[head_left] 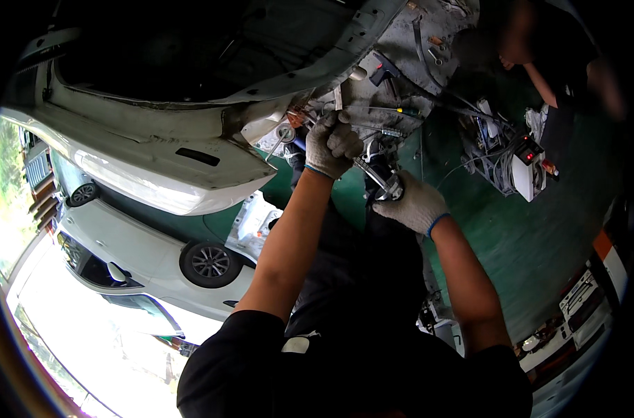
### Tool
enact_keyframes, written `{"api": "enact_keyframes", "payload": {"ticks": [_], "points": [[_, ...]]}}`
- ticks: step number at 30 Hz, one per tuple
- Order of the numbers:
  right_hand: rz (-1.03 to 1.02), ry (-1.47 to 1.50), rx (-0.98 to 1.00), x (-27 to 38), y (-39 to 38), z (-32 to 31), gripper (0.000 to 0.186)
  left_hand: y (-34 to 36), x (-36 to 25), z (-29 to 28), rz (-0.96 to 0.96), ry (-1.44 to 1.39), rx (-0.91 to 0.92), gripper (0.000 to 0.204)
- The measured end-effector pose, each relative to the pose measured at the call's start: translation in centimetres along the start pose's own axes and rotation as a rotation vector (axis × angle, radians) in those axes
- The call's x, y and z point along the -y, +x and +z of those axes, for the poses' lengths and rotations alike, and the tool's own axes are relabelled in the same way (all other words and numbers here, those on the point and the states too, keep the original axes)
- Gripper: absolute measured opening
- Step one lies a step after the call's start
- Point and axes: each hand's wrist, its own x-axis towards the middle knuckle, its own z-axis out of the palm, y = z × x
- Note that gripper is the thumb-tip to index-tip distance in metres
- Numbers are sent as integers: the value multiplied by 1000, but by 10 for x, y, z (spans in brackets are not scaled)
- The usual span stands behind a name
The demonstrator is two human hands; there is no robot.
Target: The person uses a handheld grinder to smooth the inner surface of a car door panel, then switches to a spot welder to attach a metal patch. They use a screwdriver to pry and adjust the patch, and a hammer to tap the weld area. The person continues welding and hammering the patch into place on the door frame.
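My left hand [333, 145], in a pale knit glove, is a closed fist below the edge of the white car body [191, 167]. From it a shiny metal rod-like tool [371, 173] slants down to my right hand [416, 203], also gloved. The right fingers are wrapped round the tool's thicker lower end. Its exact kind does not show, and my left fist hides the upper end. Just beyond the left hand sit a round metal piece [285, 132] and some reddish-brown metal. A long thin tool with a yellow-and-black handle [407, 111] lies past the fist.
A black-and-red pistol-grip tool [384, 70] lies on the grey panel [400, 31] ahead. At right, tangled cables [487, 157] surround a white box [526, 177] with a red-lit display. A co-worker [553, 56] is at upper right. Another white car [150, 240] stands left.
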Motion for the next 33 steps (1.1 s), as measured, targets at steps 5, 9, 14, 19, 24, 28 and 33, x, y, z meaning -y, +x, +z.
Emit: {"api": "enact_keyframes", "payload": {"ticks": [5,9,14,19,24,28,33], "points": [[33,63,18,-4,-1,2,77,-1,4,2,41,22,85,27],[44,67,23,0,-2,-1,74,1,4,3,67,27,136,26],[15,72,6,-9,-3,0,72,0,8,8,109,19,154,27],[-59,90,10,-45,-2,-1,69,4,13,4,163,34,89,30],[66,76,144,-106,-30,-2,61,5,20,4,233,49,-1,30],[153,-55,190,-132,-41,1,55,5,24,3,266,54,-41,29],[160,-61,290,-91,-25,-23,43,5,26,4,300,84,-107,29]]}}
